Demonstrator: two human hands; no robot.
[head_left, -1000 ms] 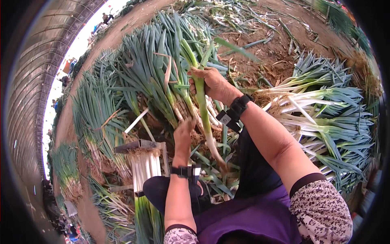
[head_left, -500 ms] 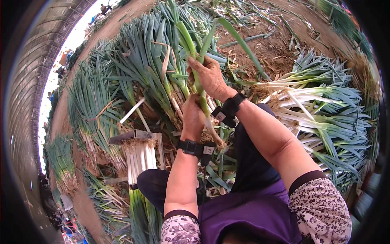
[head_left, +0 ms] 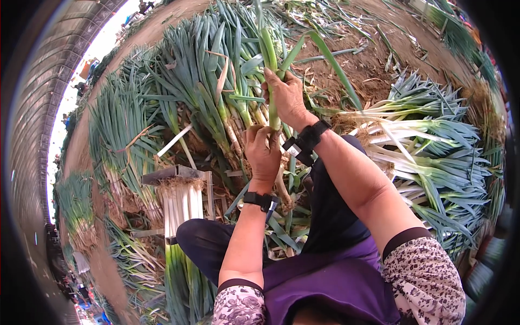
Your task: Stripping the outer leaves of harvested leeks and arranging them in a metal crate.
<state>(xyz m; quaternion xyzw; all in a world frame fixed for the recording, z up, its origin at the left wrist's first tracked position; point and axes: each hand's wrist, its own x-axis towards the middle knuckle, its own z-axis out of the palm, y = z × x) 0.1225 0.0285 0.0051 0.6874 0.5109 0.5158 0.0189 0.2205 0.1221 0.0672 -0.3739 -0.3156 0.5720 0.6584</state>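
A long green onion (head_left: 275, 111) stands roughly upright in front of me, its root end (head_left: 284, 197) hanging down and its leaves fanning out above. My right hand (head_left: 288, 97) is closed around the stalk just below where the leaves split. Lower down, my left hand (head_left: 264, 154) has its fingers curled against the same stalk, thumb side toward it. The left palm and part of the shaft behind it are hidden. Beyond my left hand leans a thick pile of untrimmed green onions (head_left: 203, 81) with dark leaves and soil on their lower stems.
Cleaned green onions (head_left: 422, 135) with white shafts lie heaped at the right. Left of my knee, a bundle (head_left: 184, 208) rests in a metal-and-wood frame (head_left: 176, 174). More bunches (head_left: 116, 130) stand at the far left. Leaf scraps (head_left: 374, 86) litter the soil ahead.
My right hand and the onion have shifted slightly to the right. The left hand has turned, its fingers now bent over at the stalk rather than wrapped low around it.
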